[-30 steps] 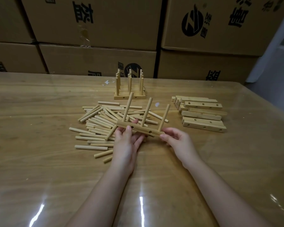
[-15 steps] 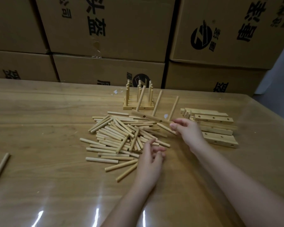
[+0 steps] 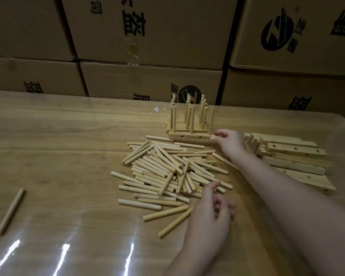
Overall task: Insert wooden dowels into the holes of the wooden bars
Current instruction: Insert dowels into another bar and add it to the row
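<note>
A wooden bar (image 3: 189, 137) with three upright dowels stands on the table, in front of a row of other bars fitted with dowels (image 3: 187, 124). My right hand (image 3: 228, 143) grips that bar's right end. A loose pile of wooden dowels (image 3: 167, 172) lies in the middle of the table. My left hand (image 3: 209, 218) hovers at the pile's near right edge, fingers loosely curled, holding nothing. Bare bars with holes (image 3: 295, 156) are stacked to the right, partly behind my right forearm.
One stray dowel (image 3: 10, 211) lies far left on the glossy wooden table (image 3: 58, 146). Stacked cardboard boxes (image 3: 151, 46) wall off the far edge of the table. A scrap of white paper (image 3: 157, 109) lies near the back.
My right hand carried the dowelled bar away from me and set it down in front of the finished row. My left hand let go of it and dropped to the dowel pile.
</note>
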Action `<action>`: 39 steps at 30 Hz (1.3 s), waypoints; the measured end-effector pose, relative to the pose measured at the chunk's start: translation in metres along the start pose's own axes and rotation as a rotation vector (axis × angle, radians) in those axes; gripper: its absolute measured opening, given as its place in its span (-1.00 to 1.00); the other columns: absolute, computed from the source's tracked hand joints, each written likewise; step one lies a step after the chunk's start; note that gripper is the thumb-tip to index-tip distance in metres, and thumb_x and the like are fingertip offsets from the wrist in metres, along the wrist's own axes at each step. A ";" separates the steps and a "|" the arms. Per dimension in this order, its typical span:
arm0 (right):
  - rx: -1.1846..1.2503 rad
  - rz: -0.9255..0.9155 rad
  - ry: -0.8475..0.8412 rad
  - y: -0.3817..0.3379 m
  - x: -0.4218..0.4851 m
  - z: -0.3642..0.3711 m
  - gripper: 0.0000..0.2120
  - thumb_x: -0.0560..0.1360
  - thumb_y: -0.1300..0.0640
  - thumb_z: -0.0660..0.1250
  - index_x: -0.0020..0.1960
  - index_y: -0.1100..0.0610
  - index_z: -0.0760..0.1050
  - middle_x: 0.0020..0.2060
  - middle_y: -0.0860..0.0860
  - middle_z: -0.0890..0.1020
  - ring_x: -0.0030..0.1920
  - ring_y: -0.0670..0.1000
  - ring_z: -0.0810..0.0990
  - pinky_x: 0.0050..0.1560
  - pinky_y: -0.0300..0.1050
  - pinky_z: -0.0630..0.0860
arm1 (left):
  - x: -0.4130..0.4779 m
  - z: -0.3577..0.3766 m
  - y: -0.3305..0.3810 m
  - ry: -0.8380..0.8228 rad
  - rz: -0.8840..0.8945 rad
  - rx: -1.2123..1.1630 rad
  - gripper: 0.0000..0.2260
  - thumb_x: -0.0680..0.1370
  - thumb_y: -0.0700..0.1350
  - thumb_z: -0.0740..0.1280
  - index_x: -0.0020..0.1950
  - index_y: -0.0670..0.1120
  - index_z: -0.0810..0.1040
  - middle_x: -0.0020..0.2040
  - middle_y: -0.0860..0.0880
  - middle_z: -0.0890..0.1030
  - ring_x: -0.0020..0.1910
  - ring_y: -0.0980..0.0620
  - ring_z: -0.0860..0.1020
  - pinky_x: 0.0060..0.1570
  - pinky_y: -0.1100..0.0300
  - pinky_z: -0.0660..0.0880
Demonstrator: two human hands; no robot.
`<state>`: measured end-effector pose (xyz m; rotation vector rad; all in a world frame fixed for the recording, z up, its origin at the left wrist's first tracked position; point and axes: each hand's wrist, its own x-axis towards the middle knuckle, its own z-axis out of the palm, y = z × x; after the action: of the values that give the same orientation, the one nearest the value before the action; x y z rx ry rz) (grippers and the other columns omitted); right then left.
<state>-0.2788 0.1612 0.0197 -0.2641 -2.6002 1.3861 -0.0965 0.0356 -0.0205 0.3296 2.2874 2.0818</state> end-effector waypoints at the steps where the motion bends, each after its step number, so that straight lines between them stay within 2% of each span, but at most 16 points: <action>1: -0.016 -0.005 -0.001 0.002 0.001 0.004 -0.71 0.46 0.13 0.38 0.18 0.06 0.55 0.04 0.00 0.63 0.03 -0.03 0.56 0.13 -0.09 0.47 | 0.000 0.000 -0.001 -0.005 -0.005 0.003 -0.66 0.45 -0.05 0.17 0.20 0.21 0.32 -0.15 0.10 0.63 -0.16 0.14 0.63 0.00 0.06 0.58; 6: -0.110 -0.047 -0.019 0.006 0.011 0.012 -0.70 0.47 0.10 0.38 0.20 0.06 0.54 0.06 0.01 0.61 0.00 -0.03 0.52 0.00 -0.18 0.39 | 0.001 0.000 -0.002 -0.008 -0.003 -0.004 -0.70 0.45 -0.05 0.16 0.13 0.26 0.34 -0.16 0.12 0.63 -0.18 0.13 0.64 -0.01 0.03 0.58; 14: -0.257 -0.062 -0.054 0.008 0.031 0.017 -0.70 0.49 0.13 0.35 0.22 0.07 0.51 0.12 0.02 0.58 0.10 0.03 0.52 0.01 -0.16 0.40 | 0.000 0.001 0.000 -0.014 -0.013 -0.018 -0.70 0.47 -0.06 0.17 0.15 0.25 0.34 -0.17 0.09 0.64 -0.17 0.14 0.64 0.00 0.01 0.58; 22: -0.295 -0.064 -0.014 0.008 0.044 0.031 -0.65 0.43 -0.06 0.40 0.15 0.02 0.44 -0.17 -0.11 0.50 -0.12 -0.05 0.52 -0.18 -0.14 0.46 | 0.000 0.001 -0.001 -0.010 -0.022 0.000 -0.68 0.46 -0.04 0.16 0.15 0.30 0.31 -0.20 0.15 0.62 -0.17 0.13 0.64 0.01 0.00 0.58; 29: -0.414 -0.080 0.051 0.009 0.049 0.040 -0.63 0.44 -0.15 0.34 0.14 0.04 0.46 -0.11 -0.06 0.55 -0.12 -0.02 0.53 -0.30 -0.14 0.40 | 0.000 0.001 0.000 -0.015 -0.020 -0.003 -0.69 0.47 -0.04 0.16 0.14 0.31 0.31 -0.20 0.16 0.63 -0.16 0.13 0.64 0.00 0.01 0.59; 33: -0.490 -0.090 0.093 0.010 0.051 0.042 -0.64 0.47 -0.14 0.31 0.14 0.05 0.45 -0.08 -0.02 0.58 -0.12 0.01 0.55 -0.30 -0.12 0.45 | 0.000 0.001 -0.002 -0.014 0.001 0.019 -0.69 0.47 -0.04 0.16 0.12 0.33 0.31 -0.21 0.19 0.63 -0.18 0.15 0.63 0.00 0.03 0.58; 36: -0.542 -0.099 0.093 0.009 0.052 0.041 -0.65 0.47 -0.16 0.30 0.12 0.05 0.45 -0.11 -0.03 0.58 -0.16 0.00 0.54 -0.35 -0.15 0.43 | 0.001 0.001 -0.004 -0.011 0.003 0.018 -0.69 0.47 -0.04 0.16 0.13 0.31 0.32 -0.21 0.18 0.63 -0.19 0.15 0.64 -0.02 0.04 0.58; 39: -0.583 -0.098 0.082 0.007 0.051 0.042 -0.56 0.41 -0.27 0.31 0.08 0.05 0.43 -0.15 -0.04 0.55 -0.20 -0.02 0.52 -0.40 -0.17 0.41 | 0.001 0.001 -0.005 -0.010 0.004 0.013 -0.69 0.46 -0.04 0.16 0.14 0.29 0.32 -0.20 0.17 0.63 -0.20 0.14 0.64 -0.04 0.06 0.59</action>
<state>-0.3375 0.1437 -0.0050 -0.2563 -2.8385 0.5459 -0.0982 0.0366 -0.0253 0.3452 2.2977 2.0625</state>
